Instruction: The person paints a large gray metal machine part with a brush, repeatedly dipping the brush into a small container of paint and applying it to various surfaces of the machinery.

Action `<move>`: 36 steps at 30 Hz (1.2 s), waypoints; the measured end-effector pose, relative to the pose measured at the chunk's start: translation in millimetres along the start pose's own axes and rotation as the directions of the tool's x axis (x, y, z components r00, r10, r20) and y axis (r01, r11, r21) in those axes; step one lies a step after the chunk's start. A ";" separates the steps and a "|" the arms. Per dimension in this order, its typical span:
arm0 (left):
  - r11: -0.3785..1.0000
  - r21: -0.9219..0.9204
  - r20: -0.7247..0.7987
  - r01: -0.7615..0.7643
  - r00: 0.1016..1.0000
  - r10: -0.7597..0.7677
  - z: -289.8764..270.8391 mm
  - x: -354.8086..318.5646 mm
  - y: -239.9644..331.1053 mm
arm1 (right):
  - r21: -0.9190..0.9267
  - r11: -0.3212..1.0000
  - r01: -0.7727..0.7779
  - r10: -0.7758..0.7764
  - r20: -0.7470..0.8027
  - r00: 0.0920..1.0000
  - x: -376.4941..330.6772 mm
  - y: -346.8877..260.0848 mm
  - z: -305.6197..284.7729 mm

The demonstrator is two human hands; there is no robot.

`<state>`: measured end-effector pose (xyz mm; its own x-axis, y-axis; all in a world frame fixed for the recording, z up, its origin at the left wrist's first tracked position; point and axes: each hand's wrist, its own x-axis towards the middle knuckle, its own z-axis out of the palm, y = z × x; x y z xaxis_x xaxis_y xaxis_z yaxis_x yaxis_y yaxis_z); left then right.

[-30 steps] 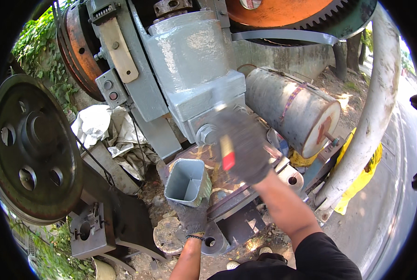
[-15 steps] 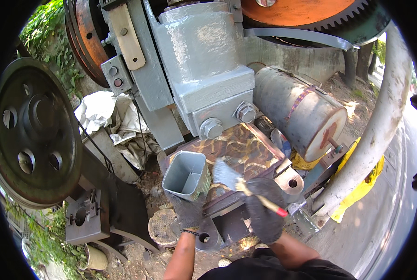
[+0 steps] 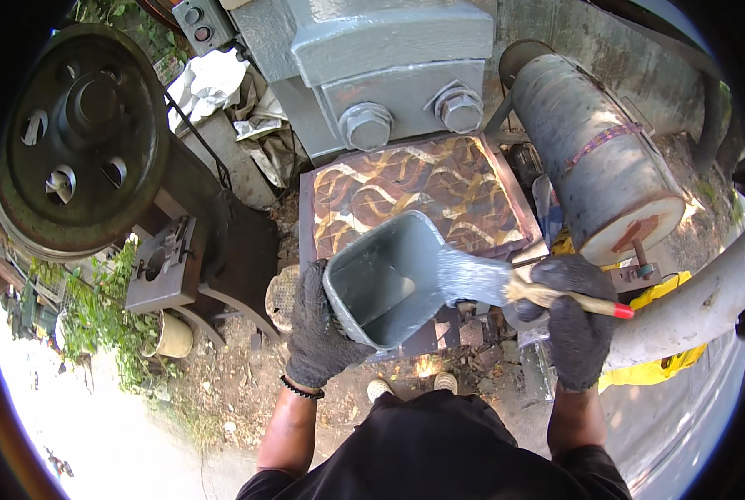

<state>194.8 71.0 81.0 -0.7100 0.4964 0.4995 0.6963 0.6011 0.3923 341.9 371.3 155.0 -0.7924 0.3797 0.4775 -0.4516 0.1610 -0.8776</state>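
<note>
Within the clamped, black-gloved left hand (image 3: 312, 337) sits the grey, square-mouthed container (image 3: 371, 292), likely light but slippery inside: hold its outer wall. The black-gloved right hand (image 3: 579, 329) clamps the red-tipped, wooden-handled paintbrush (image 3: 541, 294).

Sun-dappled dirt ground (image 3: 222, 396) lies between leafy plants (image 3: 110, 333) and a concrete wall (image 3: 647, 71).
</note>
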 end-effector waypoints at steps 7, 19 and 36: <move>0.998 -0.029 -0.024 0.055 0.998 -0.056 17.4 -21.6 48.4 | -0.261 0.933 0.248 -0.066 0.554 0.830 53.1 41.1 16.9; 0.990 0.009 -0.018 0.140 0.990 -0.140 27.0 -45.2 63.8 | -0.425 0.852 0.307 -0.051 0.516 0.855 71.4 18.8 -10.8; 0.868 -0.478 -0.208 0.133 0.943 -0.259 44.3 4.9 2.4 | 0.179 0.922 0.345 -0.282 -0.303 0.910 55.0 43.0 37.8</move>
<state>188.3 102.6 50.1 -0.8283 0.1818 0.5300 0.5602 0.2882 0.7766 263.4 364.7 145.2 -0.4699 0.5763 0.6686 -0.7627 0.1163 -0.6362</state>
